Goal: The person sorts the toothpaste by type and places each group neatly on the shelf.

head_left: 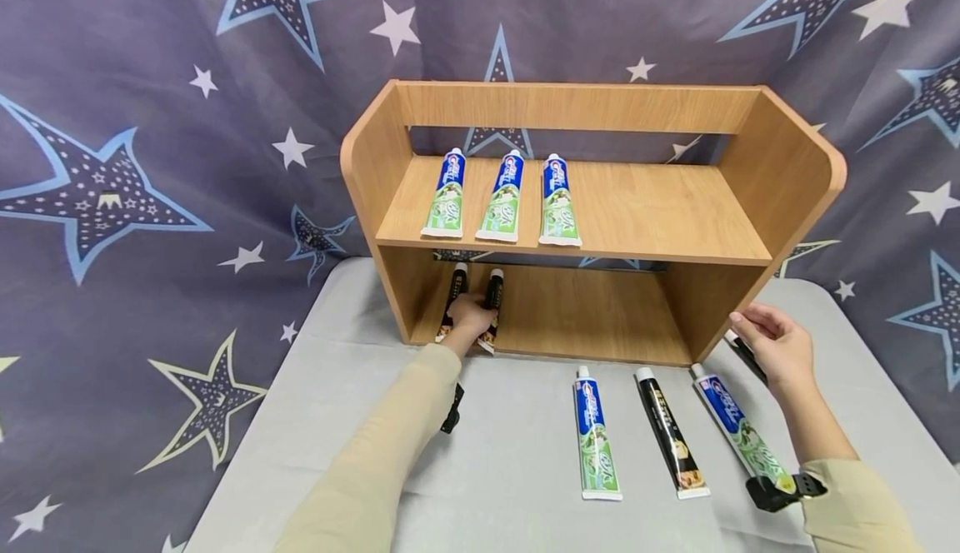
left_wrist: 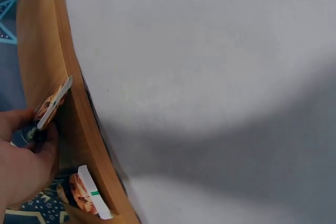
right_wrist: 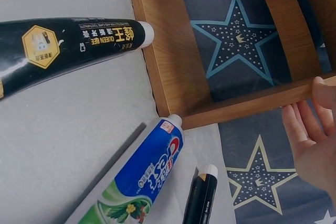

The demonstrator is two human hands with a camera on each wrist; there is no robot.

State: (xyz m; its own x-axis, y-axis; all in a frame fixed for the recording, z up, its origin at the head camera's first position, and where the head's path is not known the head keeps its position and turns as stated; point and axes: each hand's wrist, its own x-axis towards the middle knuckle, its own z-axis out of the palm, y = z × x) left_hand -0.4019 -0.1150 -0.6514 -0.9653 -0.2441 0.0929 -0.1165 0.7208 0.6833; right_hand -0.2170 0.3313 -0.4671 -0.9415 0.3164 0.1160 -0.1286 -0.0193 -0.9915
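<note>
My left hand (head_left: 471, 316) reaches into the lower level of a wooden shelf (head_left: 570, 255) and grips a black toothpaste tube (head_left: 493, 291). In the left wrist view that tube's white crimped end (left_wrist: 55, 103) sticks out past the fingers, tilted above the shelf board. Another black toothpaste tube (head_left: 457, 282) lies to its left on the same board, partly hidden by the hand. At the shelf's right side, my right hand (head_left: 782, 351) holds the front edge of the side panel (right_wrist: 247, 104), thumb on one face and fingers on the other.
Three blue-green toothpaste tubes (head_left: 499, 199) lie on the upper level. In front of the shelf, on the grey cloth (head_left: 517, 453), are a blue-green tube (head_left: 596, 436), a black tube (head_left: 671, 436) and another blue-green tube (head_left: 738, 424). One more black tube (right_wrist: 201, 195) lies beside the right panel.
</note>
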